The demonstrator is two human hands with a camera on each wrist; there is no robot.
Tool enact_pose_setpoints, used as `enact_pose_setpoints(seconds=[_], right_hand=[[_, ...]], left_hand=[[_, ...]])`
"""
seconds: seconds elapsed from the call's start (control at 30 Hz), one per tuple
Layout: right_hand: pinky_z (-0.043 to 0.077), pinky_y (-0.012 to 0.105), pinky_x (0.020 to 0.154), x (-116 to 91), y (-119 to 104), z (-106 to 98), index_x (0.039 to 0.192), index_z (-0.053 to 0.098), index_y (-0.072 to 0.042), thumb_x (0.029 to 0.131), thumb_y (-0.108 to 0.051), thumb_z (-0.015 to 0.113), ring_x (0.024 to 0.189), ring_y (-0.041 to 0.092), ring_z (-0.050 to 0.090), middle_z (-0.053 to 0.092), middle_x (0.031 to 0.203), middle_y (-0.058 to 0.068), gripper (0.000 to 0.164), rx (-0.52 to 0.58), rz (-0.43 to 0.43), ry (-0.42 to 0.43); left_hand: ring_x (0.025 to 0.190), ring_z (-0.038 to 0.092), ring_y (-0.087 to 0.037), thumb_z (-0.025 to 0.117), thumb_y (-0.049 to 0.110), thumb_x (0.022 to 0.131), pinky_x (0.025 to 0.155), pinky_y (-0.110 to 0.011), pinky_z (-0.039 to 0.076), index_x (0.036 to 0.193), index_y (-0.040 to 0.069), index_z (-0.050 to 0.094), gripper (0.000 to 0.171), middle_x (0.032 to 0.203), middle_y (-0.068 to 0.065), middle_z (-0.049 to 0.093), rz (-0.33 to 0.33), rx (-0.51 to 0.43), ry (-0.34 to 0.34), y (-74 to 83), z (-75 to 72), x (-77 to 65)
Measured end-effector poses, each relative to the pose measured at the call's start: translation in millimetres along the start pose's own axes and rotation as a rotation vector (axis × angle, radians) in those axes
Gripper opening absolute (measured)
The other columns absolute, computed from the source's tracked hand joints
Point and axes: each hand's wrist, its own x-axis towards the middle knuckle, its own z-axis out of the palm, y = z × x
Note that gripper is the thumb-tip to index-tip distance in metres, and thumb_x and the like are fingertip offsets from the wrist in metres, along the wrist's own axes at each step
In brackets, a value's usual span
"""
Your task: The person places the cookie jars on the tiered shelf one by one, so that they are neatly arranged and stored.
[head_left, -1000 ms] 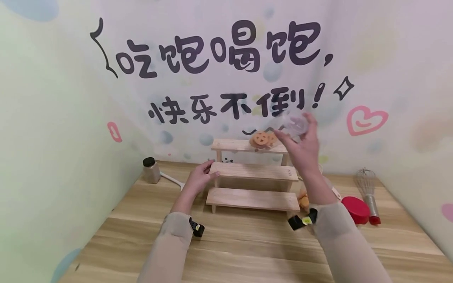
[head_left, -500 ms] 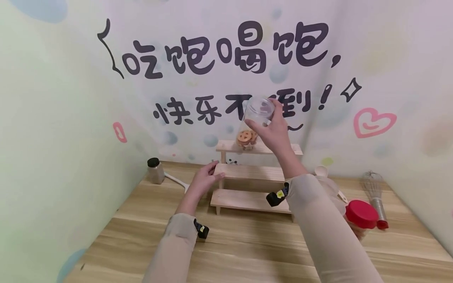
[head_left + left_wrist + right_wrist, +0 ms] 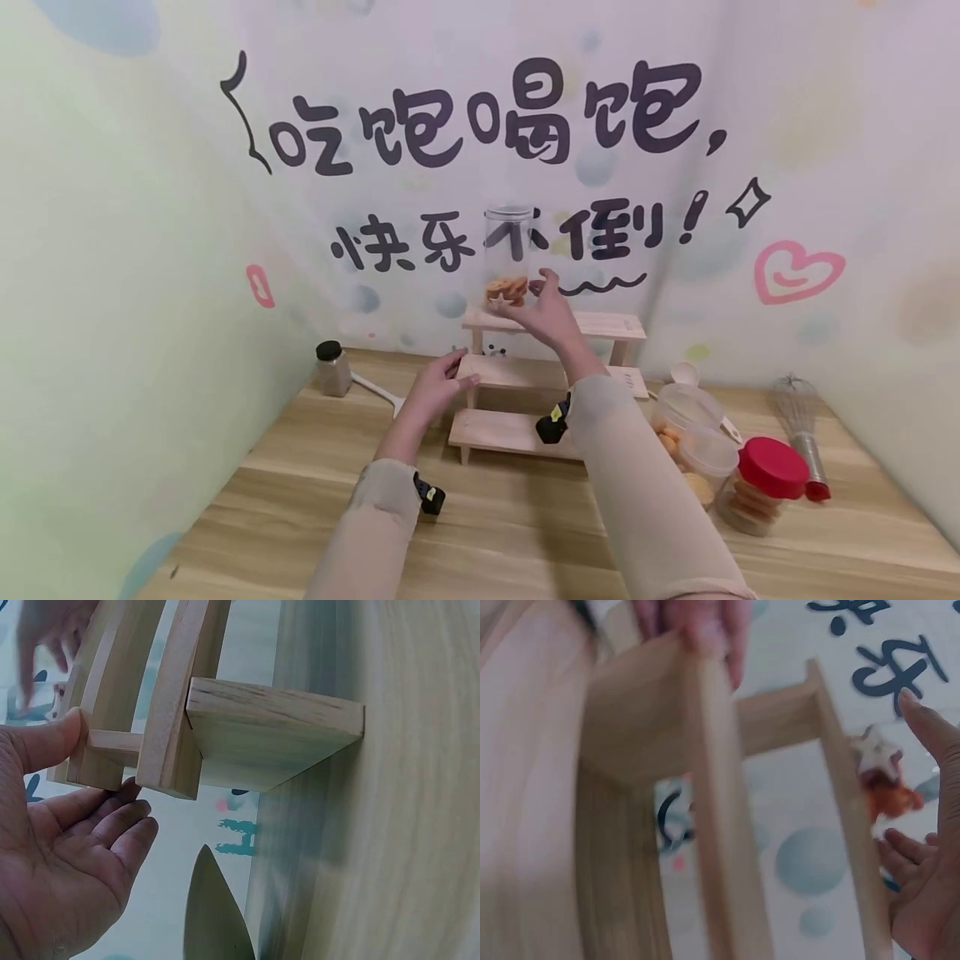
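A three-tier wooden display stand (image 3: 525, 427) stands on the table. My left hand (image 3: 433, 390) holds the left end of its middle tier, thumb on the board and fingers beside and behind it, as the left wrist view shows. On the left part of the top tier is a clear cylindrical jar (image 3: 508, 242) with cookies (image 3: 507, 290) at its bottom, one star-shaped cookie (image 3: 877, 754) among them. My right hand (image 3: 551, 321) is at the jar's lower right side, thumb in front of its base and fingers spread. The right wrist view shows thumb and fingers apart.
At the right are clear tubs (image 3: 686, 407) with cookies, a red-lidded cookie jar (image 3: 772, 467), a whisk (image 3: 801, 425) and a spoon (image 3: 684, 375). At the left, a black-capped jar (image 3: 333, 371) stands near a white-handled utensil (image 3: 378, 392). A printed wall cloth (image 3: 420, 50) hangs behind.
My right hand has carried the jar leftward along the top tier and moved from its upper part down to its base. The jar now stands upright. My left hand stays on the stand.
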Motion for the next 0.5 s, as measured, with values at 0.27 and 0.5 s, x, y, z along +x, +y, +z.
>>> enact_pose_setpoints(seconds=[0.27,0.5], right_hand=[[0.043,0.045,0.111,2.2,0.5,7.0,0.154,0.027,-0.010,0.084,-0.049,0.078,0.130,0.032,0.049,0.046,0.146,0.019,0.096,0.055,0.042,0.046],[0.048,0.045,0.104,0.9,1.8,5.2,0.145,0.037,-0.008,0.083,-0.047,0.079,0.120,0.030,0.053,0.051,0.137,0.018,0.084,0.028,-0.032,0.038]], left_hand=[[0.139,0.045,-0.030,0.073,0.027,0.094,0.114,-0.042,0.040,0.153,0.009,0.043,0.069,0.154,-0.015,0.044,-0.017,-0.009,-0.046,0.5,14.0,-0.6],[0.138,0.047,-0.029,0.074,0.028,0.092,0.113,-0.043,0.041,0.152,0.009,0.045,0.069,0.153,-0.014,0.046,-0.008,-0.001,0.008,-7.4,3.3,3.2]])
